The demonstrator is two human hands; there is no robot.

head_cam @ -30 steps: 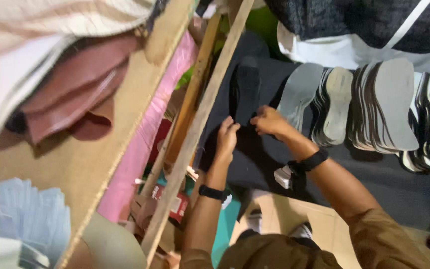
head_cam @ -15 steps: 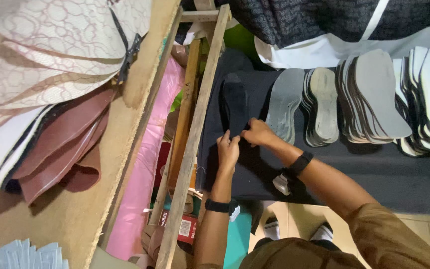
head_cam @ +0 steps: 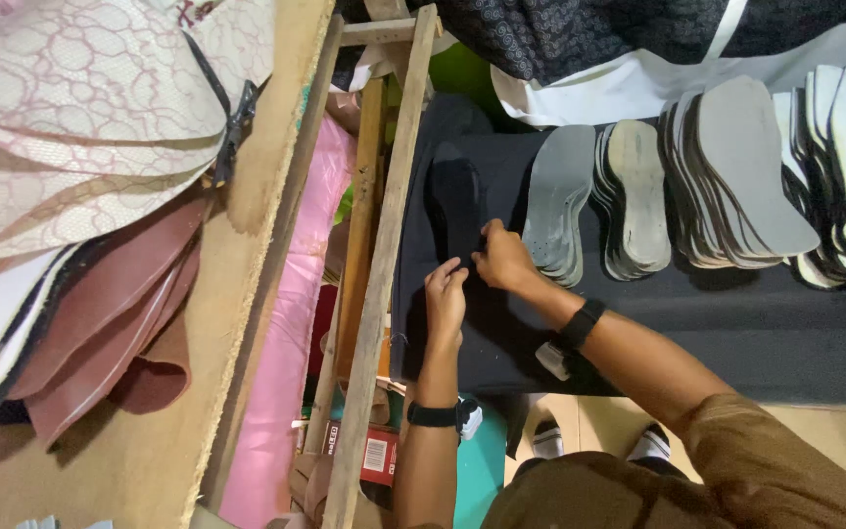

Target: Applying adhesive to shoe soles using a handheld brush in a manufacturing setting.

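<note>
Dark cloth [head_cam: 736,323] covers my bench; a black insole [head_cam: 454,201] lies at twelve o'clock, my left hand [head_cam: 446,299] and right hand [head_cam: 504,260] pinching its near end.

Likely shoemaking workshop, stacked insoles [head_cam: 638,196], leather rolls [head_cam: 100,333]

Black band on each wrist; brown sleeve on right arm; white-strapped sandals.

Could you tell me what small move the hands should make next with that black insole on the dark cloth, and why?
Probably press the black insole flat and line it up beside the grey stack. Both the left hand and the right hand pinch its near end, and it lies alone on the dark cloth, apart from the stacked rows.
</note>
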